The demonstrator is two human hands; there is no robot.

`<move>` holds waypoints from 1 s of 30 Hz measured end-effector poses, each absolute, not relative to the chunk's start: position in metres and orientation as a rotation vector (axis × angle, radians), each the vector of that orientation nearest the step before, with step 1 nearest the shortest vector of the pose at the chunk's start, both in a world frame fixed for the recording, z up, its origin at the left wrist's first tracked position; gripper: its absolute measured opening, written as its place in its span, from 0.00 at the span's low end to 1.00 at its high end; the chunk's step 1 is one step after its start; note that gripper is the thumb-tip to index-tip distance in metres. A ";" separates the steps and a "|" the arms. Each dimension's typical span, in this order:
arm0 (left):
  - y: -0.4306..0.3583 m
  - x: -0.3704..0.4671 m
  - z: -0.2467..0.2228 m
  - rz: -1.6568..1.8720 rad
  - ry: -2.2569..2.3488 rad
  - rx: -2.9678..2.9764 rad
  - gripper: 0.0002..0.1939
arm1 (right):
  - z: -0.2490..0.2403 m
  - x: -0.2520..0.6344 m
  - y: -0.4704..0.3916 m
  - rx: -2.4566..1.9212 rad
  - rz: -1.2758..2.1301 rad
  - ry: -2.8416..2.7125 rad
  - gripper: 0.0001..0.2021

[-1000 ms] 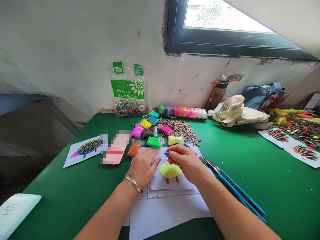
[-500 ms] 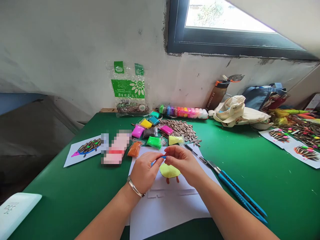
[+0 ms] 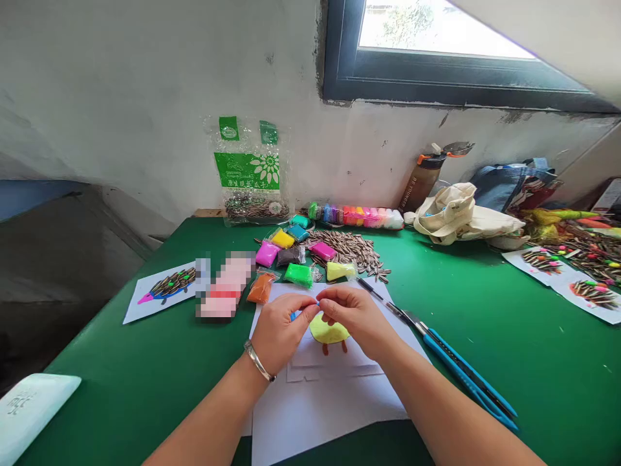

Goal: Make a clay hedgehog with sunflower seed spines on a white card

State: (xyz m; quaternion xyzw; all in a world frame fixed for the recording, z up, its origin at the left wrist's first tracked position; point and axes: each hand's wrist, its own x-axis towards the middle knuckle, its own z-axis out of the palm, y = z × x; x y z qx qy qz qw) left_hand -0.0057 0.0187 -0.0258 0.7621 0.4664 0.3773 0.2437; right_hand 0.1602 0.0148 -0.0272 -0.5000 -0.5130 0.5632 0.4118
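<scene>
Thumb and fingers closed, my left hand holds blue modelling clay, a bit of which shows beside its palm. My right hand pinches at the tip of the clay, its fingertips meeting those of the left. Most of the clay is hidden by the fingers. Just below the hands, a yellow clay shape with two brown legs lies on white paper. The right hand covers part of the yellow shape's upper edge.
Bagged clay, including a green packet, lies beyond the paper beside loose sunflower seeds. A pen and blue-handled tweezers lie right. A finished hedgehog picture is left. A seed bag leans against the wall.
My right fingertips have shifted slightly along the blue clay, and less of it shows between the hands. The things on the table stay in place.
</scene>
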 end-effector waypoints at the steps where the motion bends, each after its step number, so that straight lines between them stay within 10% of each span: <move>1: 0.019 -0.006 -0.025 1.026 1.286 2.076 0.05 | -0.028 0.160 0.015 -1.264 1.424 -1.301 0.10; 30: 0.030 -0.023 -0.020 0.597 1.449 2.339 0.16 | -0.026 0.164 0.015 -1.285 1.421 -1.387 0.09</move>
